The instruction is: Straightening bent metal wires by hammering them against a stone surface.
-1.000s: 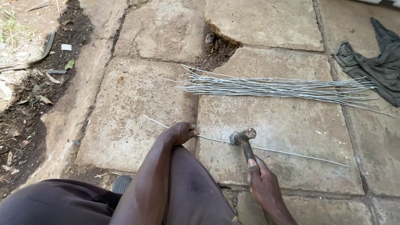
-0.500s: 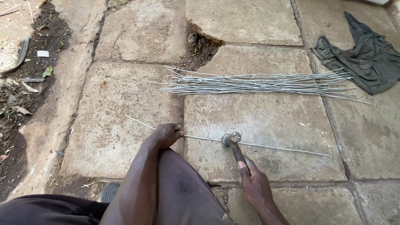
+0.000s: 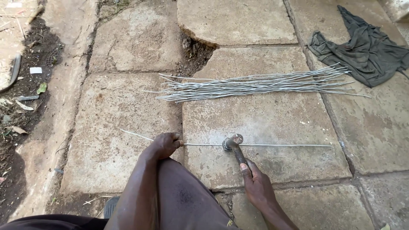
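Observation:
A long thin metal wire lies across the stone slab in front of me. My left hand pinches it near its left part and presses it to the slab. My right hand grips the handle of a metal hammer, whose head rests on the wire about midway. A bundle of several similar grey wires lies farther away, parallel to the single one. My knee fills the bottom centre of the view.
A dark crumpled cloth lies at the upper right. The ground is cracked stone slabs with a broken gap above the bundle. Soil with litter and leaves runs along the left.
The hammer head now rests on the wire, lower than a second ago. My left hand still holds the wire. The view has shifted a little.

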